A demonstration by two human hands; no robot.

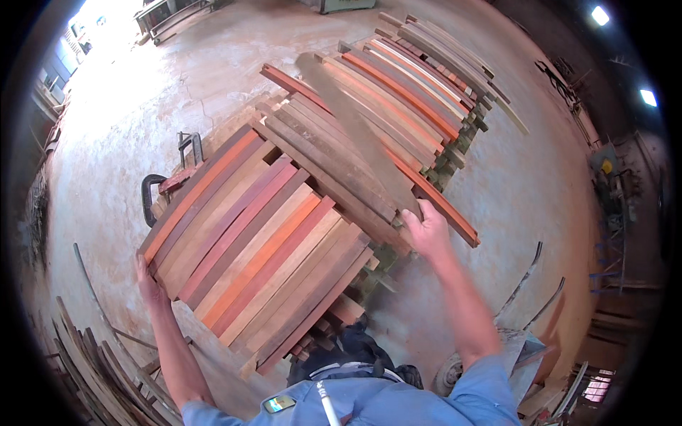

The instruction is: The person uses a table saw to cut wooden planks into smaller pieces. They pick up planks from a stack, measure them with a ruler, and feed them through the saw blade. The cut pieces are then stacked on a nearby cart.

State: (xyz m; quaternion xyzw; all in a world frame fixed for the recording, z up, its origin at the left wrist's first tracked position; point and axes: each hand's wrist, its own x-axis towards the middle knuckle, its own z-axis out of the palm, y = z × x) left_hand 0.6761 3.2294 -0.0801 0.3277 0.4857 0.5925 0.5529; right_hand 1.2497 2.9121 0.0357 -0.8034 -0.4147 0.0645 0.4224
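A long grey-brown wooden board (355, 131) slants over the stacks, its far end slightly blurred. My right hand (428, 231) is closed around its near end, thumb on top. To the left, my left hand (150, 282) grips the near end of a dark brown board (197, 184) at the outer edge of the near stack, its fingers partly hidden. Beside that board lie an orange board (201, 193) and several pink, tan and brown ones in a row (284, 245). Behind this row, dark brown planks (323, 167) lie side by side.
More boards form a far stack (419, 78). A long red-orange beam (447, 209) juts out to the right. Clamps (150, 199) stand by the left edge. Loose wood strips (92, 373) lean at lower left, and a wheeled cart (515, 351) is at lower right on the concrete floor (511, 192).
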